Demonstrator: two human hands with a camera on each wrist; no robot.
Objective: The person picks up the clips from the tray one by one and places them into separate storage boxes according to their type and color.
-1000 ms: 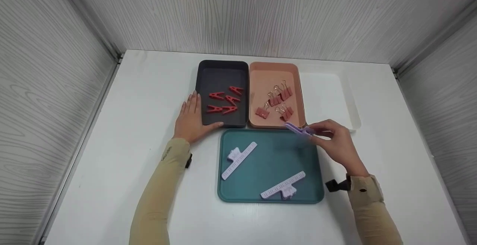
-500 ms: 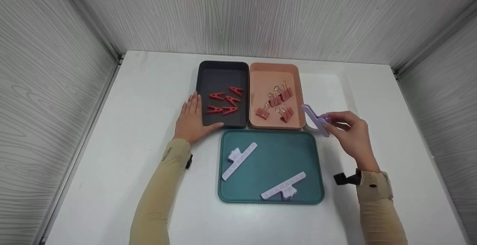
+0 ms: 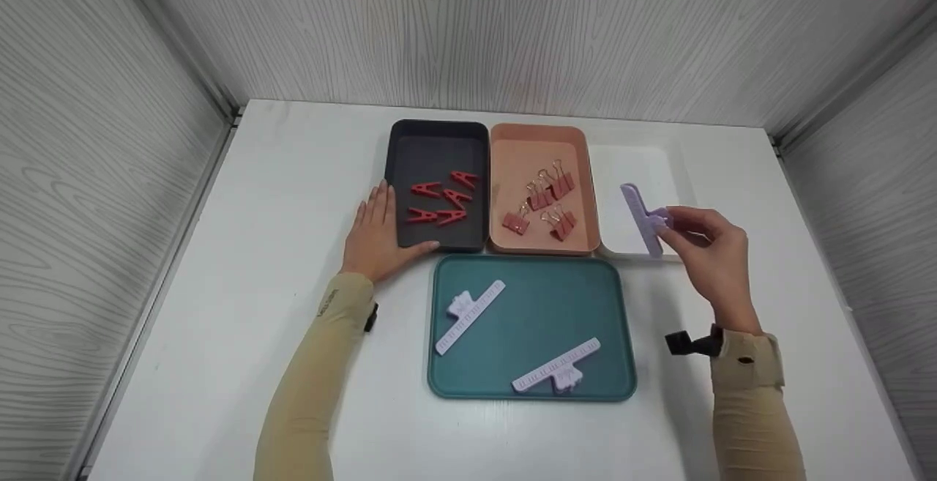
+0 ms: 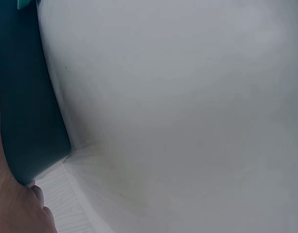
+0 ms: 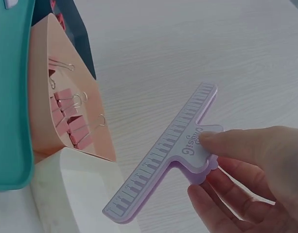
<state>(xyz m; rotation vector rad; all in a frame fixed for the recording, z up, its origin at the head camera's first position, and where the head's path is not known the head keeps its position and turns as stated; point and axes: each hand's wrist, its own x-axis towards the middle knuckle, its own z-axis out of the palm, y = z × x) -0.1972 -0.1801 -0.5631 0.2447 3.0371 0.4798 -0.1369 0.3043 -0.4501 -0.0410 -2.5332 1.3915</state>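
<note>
My right hand (image 3: 714, 250) pinches a purple clip (image 3: 642, 219) by its tab, thumb on top and fingers beneath. In the right wrist view the clip (image 5: 163, 153) shows a long bar printed with piano keys. It hangs over the front part of the white tray (image 3: 611, 236). My left hand (image 3: 377, 239) rests with straight fingers along the left side and front corner of the black tray (image 3: 439, 128), where several red clothespins (image 3: 455, 197) lie. Two more purple clips, one at the left (image 3: 470, 318) and one at the front (image 3: 556, 366), lie on the teal tray (image 3: 527, 305).
Between the black and white trays stands a peach tray (image 3: 538, 133) holding several pink binder clips (image 3: 540, 195). The three trays sit side by side behind the teal one. A wood-grain panel (image 3: 498, 34) rises behind the white table (image 3: 293, 173), with side panels left and right.
My right hand has carried the purple clip from over the teal tray's back right corner rightward and back, over the white tray. My left hand has stayed in place.
</note>
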